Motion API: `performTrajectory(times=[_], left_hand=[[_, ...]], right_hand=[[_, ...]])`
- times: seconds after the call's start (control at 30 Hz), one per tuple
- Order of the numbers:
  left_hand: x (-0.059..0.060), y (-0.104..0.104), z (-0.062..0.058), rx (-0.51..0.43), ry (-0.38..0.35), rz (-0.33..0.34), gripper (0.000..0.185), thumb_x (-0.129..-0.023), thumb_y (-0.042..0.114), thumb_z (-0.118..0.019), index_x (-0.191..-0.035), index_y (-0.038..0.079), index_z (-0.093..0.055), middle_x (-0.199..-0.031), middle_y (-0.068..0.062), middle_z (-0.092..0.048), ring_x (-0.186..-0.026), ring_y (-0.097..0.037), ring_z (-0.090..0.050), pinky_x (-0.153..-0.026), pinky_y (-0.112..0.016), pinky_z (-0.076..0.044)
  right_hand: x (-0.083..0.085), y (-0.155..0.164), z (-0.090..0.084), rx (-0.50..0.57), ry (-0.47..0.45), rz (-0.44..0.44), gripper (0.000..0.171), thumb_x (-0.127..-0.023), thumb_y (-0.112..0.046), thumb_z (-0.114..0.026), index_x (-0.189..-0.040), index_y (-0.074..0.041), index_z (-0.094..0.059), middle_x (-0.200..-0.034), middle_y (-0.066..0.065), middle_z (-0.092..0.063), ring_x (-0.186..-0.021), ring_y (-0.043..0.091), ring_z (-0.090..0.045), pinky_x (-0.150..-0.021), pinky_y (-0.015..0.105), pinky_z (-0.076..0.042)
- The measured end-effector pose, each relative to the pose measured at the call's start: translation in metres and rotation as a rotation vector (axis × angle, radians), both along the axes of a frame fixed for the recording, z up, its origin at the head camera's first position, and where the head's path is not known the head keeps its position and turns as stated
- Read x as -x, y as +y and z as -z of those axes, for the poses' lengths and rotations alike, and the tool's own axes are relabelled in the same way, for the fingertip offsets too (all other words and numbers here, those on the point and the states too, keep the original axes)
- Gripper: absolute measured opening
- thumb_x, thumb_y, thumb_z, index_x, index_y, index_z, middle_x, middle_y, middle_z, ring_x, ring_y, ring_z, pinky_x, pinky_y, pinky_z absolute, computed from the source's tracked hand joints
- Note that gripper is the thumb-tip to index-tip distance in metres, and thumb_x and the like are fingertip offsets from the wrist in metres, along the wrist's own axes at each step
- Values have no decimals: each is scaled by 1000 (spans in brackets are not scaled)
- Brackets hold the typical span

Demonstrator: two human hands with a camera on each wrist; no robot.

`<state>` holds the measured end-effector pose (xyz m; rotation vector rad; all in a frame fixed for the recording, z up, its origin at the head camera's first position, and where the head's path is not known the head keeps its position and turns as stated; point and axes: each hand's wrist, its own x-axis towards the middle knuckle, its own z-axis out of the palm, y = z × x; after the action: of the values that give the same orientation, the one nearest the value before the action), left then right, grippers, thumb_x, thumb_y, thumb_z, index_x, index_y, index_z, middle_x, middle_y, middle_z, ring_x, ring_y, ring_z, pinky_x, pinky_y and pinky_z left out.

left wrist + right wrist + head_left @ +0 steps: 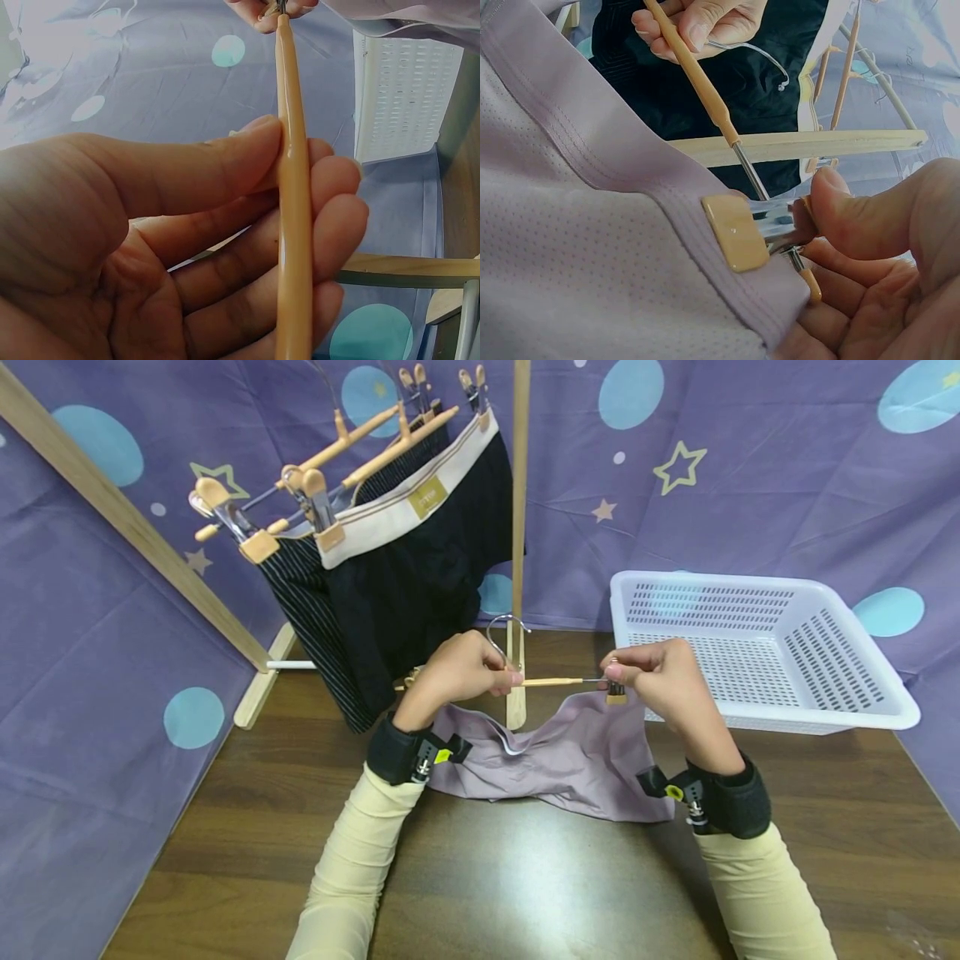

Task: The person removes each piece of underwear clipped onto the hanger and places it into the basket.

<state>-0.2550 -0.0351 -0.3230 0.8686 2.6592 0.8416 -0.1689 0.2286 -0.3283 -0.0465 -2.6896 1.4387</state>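
- Hanger point(551, 682) with a wooden bar, held level just above the middle of the head view, between both hands.
- Left hand point(457, 670) wrapped round the bar near the metal hook point(501, 628); in the left wrist view, thumb point(195, 169) pressed on one side of the bar and curled fingers point(330, 217) on the other.
- Right hand point(660, 677) at the bar's far end, thumb point(870, 217) and curled fingers squeezing the metal clip point(776, 225); tan pad of the clip point(735, 232) lying against the waistband.
- Lilac shorts point(577, 760) under the hands at the centre of the frame, one corner of the waistband caught in the clip, the rest sagging onto the brown table point(510, 877).
- White plastic basket point(757, 647) at right of the head view, on the table just beside the right hand.
- Wooden rack point(517, 527) standing behind the hands, upright post at centre top, slanted leg running from upper left.
- Hung in the upper left of the frame: black shorts point(420, 568) with a pale waistband and a striped dark garment point(307, 602), each clipped to its own wooden hanger.
- Purple backdrop point(750, 468) with blue dots and stars behind everything.
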Motion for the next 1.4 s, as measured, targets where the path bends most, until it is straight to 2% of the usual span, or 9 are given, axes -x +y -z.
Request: performTrajectory(times=[0.3,0.53,0.73,0.93,1.07,1.4], left_hand=[[1,0,1,-3,-4,7,30,-94,29,-74,-75,6,-80,-72,1,-74,-69,-8,-62,-56,-21,-37],[0,0,1,-16,-15,5,29,-94,28,-74,-74,7,-79,-74,0,-75,-71,-10,-65,-55,-21,-38],[-1,0,0,-21,-15,2,30,-94,28,-75,-71,8,-79,-74,0,-74,-67,-7,-58,-54,-21,-35],[-1,1,-1,-20,-6,2,31,-93,28,-75,-68,9,-77,-73,1,-72,-64,-7,-52,-54,-21,-33],[-1,1,-1,-15,0,5,32,-93,28,-75,-66,12,-77,-73,1,-72,-64,-7,-52,-54,-21,-33],[-2,1,-2,-14,-5,-13,32,-93,29,-75,-67,11,-77,-72,-1,-74,-64,-7,-56,-54,-20,-34]], right_hand=[[0,1,0,21,-21,11,22,-96,-16,-71,-110,-1,-78,-97,7,-80,-84,-3,-67,-78,14,-50],[0,1,1,36,-7,12,21,-96,-14,-70,-109,0,-78,-92,9,-80,-79,-2,-69,-73,15,-50],[0,-1,0,34,0,32,20,-95,-14,-71,-107,0,-79,-86,5,-80,-79,-1,-68,-68,18,-49],[-2,-2,0,72,9,43,19,-96,-13,-70,-105,1,-78,-76,-2,-78,-75,1,-70,-66,18,-52],[-2,-3,0,48,11,56,17,-96,-15,-70,-103,-3,-79,-71,-8,-76,-72,1,-66,-62,19,-51],[-2,-1,-3,106,-33,27,24,-97,-15,-70,-112,2,-76,-77,-3,-78,-69,2,-70,-61,19,-53]])
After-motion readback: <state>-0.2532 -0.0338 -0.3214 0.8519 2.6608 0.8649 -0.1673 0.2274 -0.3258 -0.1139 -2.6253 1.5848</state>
